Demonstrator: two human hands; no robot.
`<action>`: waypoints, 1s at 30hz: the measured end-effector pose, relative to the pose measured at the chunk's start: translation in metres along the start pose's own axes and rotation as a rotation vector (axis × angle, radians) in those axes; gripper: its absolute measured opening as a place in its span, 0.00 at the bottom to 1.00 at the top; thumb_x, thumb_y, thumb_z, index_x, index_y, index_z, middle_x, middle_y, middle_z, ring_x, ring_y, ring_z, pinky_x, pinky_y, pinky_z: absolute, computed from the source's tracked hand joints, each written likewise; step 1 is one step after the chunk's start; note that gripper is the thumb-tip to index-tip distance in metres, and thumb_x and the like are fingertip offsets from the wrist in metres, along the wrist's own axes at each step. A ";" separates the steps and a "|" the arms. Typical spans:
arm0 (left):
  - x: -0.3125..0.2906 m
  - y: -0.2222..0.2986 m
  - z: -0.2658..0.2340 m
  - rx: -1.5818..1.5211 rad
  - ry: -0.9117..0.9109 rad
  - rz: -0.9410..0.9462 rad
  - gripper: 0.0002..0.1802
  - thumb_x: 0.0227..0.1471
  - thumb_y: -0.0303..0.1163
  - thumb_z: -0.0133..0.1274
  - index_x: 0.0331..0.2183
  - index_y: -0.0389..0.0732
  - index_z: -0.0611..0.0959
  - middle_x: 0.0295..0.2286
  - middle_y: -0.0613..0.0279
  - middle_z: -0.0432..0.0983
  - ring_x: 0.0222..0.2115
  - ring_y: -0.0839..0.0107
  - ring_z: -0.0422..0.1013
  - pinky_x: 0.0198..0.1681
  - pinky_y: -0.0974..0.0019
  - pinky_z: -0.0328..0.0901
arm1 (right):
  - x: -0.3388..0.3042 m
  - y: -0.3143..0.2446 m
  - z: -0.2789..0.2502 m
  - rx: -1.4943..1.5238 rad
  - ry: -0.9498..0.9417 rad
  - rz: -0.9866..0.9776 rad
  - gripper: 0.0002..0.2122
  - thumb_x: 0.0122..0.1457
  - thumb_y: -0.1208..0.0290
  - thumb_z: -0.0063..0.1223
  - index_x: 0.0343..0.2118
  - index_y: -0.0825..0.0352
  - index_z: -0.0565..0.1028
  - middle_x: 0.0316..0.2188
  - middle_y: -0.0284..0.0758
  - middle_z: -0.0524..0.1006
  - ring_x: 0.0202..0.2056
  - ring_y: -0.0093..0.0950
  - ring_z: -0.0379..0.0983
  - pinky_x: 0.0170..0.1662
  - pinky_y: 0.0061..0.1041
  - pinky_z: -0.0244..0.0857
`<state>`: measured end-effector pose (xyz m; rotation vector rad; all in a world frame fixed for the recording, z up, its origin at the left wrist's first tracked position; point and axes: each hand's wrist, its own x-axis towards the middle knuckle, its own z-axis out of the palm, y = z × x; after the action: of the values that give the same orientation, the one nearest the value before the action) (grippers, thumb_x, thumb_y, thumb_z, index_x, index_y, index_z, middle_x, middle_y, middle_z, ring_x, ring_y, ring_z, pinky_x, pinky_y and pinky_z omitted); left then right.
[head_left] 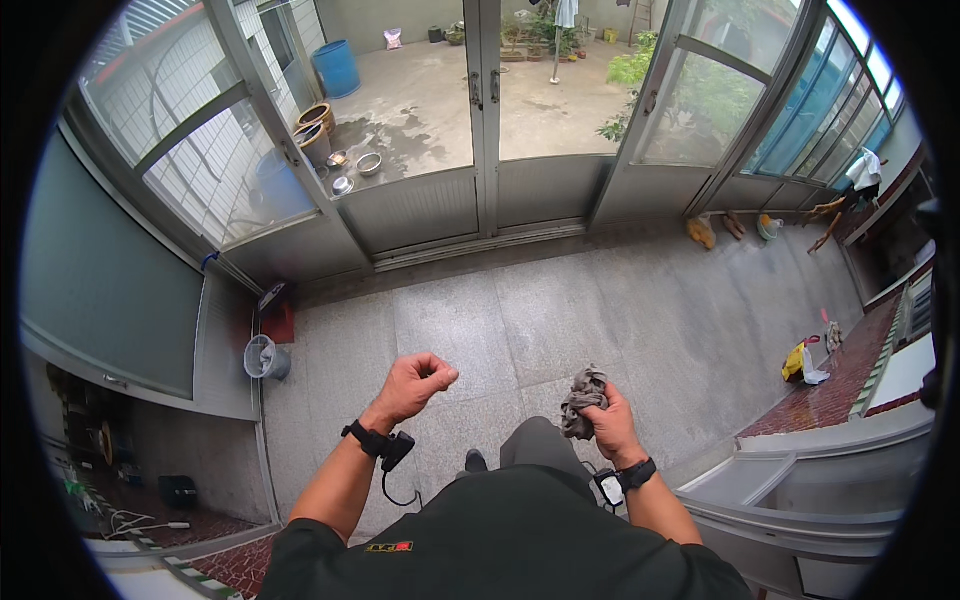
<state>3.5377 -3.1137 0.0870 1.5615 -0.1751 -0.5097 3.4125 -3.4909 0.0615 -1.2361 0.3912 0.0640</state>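
Note:
A crumpled grey-brown cloth (582, 402) is bunched up in my right hand (614, 425), which is closed around its right side. The cloth is held in the air in front of my right knee. My left hand (408, 388) hovers over the grey floor, apart from the cloth. Its fingers are curled in toward the thumb, and nothing shows in them. Both wrists carry black straps with small devices attached.
Ahead stands a closed metal-framed glass double door (485, 190), with a courtyard behind it. A waste bin (266, 358) sits by the left wall. Yellow and white bags (803, 362) lie at the right. Slippers (701, 232) and a small basin (769, 227) rest along the far right wall.

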 end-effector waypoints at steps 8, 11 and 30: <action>0.226 0.054 -0.092 0.146 0.218 0.103 0.11 0.65 0.34 0.66 0.40 0.37 0.86 0.34 0.67 0.83 0.34 0.79 0.76 0.40 0.70 0.73 | 0.250 -0.010 0.009 -0.001 0.043 0.010 0.17 0.60 0.86 0.59 0.53 0.69 0.77 0.42 0.32 0.83 0.41 0.24 0.82 0.44 0.28 0.80; 0.310 0.089 -0.102 0.238 0.263 0.140 0.10 0.63 0.33 0.67 0.36 0.38 0.84 0.30 0.71 0.80 0.31 0.82 0.73 0.36 0.73 0.70 | 0.343 -0.029 0.024 0.012 0.064 0.048 0.17 0.60 0.86 0.59 0.53 0.69 0.77 0.42 0.31 0.83 0.41 0.23 0.82 0.44 0.27 0.80; 0.837 0.207 -0.219 0.973 0.180 0.403 0.27 0.62 0.46 0.60 0.58 0.45 0.79 0.39 0.45 0.84 0.42 0.43 0.80 0.46 0.46 0.75 | 0.647 -0.150 0.104 -0.040 0.332 0.021 0.19 0.60 0.86 0.60 0.54 0.67 0.77 0.45 0.32 0.83 0.44 0.25 0.82 0.49 0.29 0.78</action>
<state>4.4122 -3.2771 0.1094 2.4197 -0.6539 0.0807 4.0803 -3.5502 0.0157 -1.2843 0.6933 -0.1177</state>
